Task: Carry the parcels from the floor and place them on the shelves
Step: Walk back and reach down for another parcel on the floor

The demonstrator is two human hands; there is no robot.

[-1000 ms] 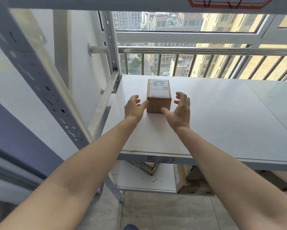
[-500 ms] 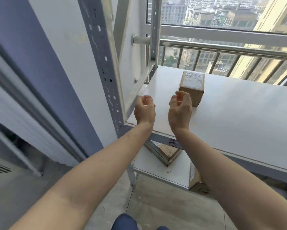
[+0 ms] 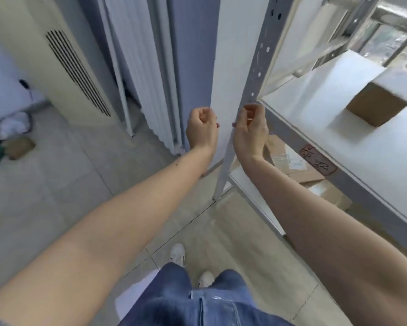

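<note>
A small brown cardboard parcel [image 3: 381, 100] stands alone on the white upper shelf [image 3: 320, 107] at the right. Both my hands hover in front of the shelf's grey corner post [image 3: 249, 97], well left of that parcel. My left hand [image 3: 201, 129] is curled into a loose fist with nothing in it. My right hand [image 3: 250, 128] is curled the same way, empty. More cardboard parcels [image 3: 291, 161] lie on the lower shelf under the board. A brown parcel [image 3: 19, 147] lies on the floor at the far left, blurred.
A tall cream air conditioner [image 3: 63, 67] stands at the back left, a white radiator [image 3: 148, 74] beside it. White and green items [image 3: 12, 123] sit on the floor near the far-left parcel. Grey floor tiles [image 3: 56, 184] stretch between me and them. My jeans and white shoes [image 3: 179, 252] show below.
My view has swung left and down, away from the shelf toward the floor. Both hands let go of the parcel, drew back from it and curled shut. The parcel stays on the shelf.
</note>
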